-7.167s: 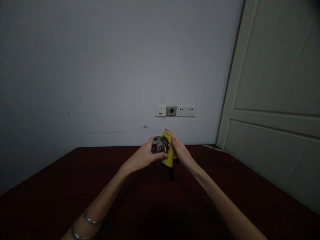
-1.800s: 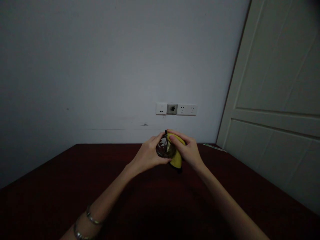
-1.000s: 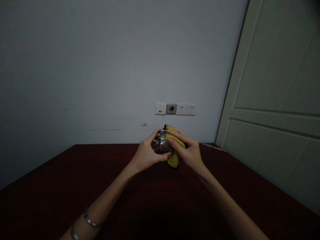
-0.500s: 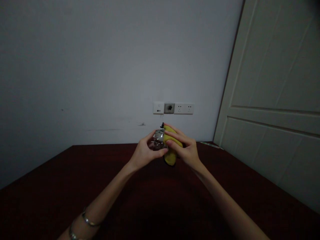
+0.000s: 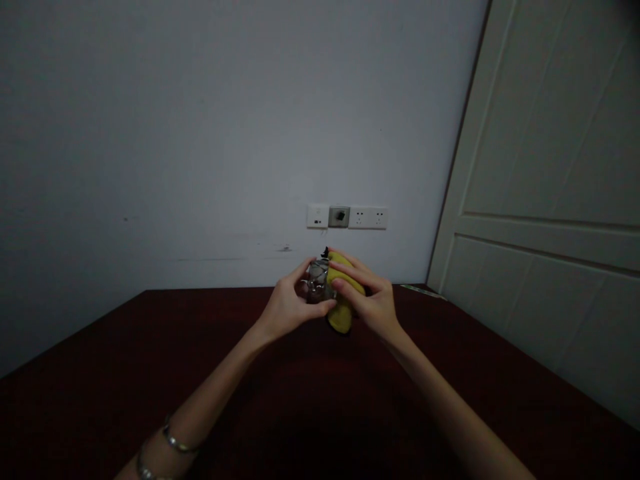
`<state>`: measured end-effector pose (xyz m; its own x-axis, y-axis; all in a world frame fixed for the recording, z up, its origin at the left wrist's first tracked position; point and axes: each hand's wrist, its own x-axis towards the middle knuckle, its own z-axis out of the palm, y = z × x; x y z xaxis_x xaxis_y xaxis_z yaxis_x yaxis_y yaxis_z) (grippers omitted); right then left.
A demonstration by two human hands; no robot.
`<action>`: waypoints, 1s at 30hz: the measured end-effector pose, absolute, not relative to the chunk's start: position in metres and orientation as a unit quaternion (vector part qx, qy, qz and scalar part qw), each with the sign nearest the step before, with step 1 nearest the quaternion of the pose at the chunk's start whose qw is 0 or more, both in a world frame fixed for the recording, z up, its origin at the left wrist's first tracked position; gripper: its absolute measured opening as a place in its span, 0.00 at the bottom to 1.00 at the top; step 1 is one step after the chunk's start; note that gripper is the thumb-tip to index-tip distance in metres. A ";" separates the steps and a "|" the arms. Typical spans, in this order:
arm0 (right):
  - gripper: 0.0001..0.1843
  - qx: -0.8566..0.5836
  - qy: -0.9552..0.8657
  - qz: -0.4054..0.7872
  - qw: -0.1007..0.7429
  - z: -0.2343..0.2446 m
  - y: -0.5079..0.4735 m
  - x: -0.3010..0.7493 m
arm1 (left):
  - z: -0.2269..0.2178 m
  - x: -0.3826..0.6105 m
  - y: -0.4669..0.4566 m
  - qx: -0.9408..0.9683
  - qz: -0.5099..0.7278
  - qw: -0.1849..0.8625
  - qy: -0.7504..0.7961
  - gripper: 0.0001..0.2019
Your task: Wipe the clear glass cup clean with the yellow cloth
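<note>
My left hand (image 5: pixel 289 303) is closed round a clear glass (image 5: pixel 318 281), thumb below and fingers above; its shape is partly covered by the hand. A yellow cloth (image 5: pixel 341 315) with a dark edge is gripped in my right hand (image 5: pixel 371 292). The cloth presses against the right end of the glass, so that end is hidden. Both hands are raised over the dark red table (image 5: pixel 280 413), close together.
Behind the table stands a pale wall (image 5: pixel 210 133) with a row of sockets (image 5: pixel 367 217). On the right rises a panelled white door (image 5: pixel 560 200). A thin patterned strip (image 5: pixel 424 291) lies at the table's back right edge.
The glass has turned slightly in my left hand, and the cloth's lower end has shifted a little. Both hands stay in nearly the same place.
</note>
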<state>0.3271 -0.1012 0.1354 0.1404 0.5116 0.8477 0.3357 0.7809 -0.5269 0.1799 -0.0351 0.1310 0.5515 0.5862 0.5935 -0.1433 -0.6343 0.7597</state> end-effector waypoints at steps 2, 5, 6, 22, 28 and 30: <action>0.12 -0.344 -0.625 0.087 0.695 0.135 -0.098 0.328 | 0.131 0.178 -0.035 0.802 0.444 0.365 0.162 0.43; 0.12 -0.365 -0.619 0.073 0.692 0.135 -0.096 0.329 | 0.133 0.176 -0.035 0.831 0.444 0.269 0.199 0.45; 0.12 -0.364 -0.633 0.054 0.681 0.135 -0.097 0.329 | 0.134 0.176 -0.035 0.837 0.447 0.239 0.206 0.45; 0.13 -0.368 -0.679 0.040 0.634 0.137 -0.101 0.329 | 0.138 0.174 -0.038 0.865 0.426 0.109 0.242 0.43; 0.14 -0.399 -0.631 0.131 0.652 0.138 -0.097 0.335 | 0.138 0.173 -0.038 0.877 0.413 0.115 0.216 0.42; 0.15 -0.410 -0.611 0.156 0.659 0.139 -0.095 0.336 | 0.139 0.172 -0.039 0.884 0.404 0.124 0.198 0.41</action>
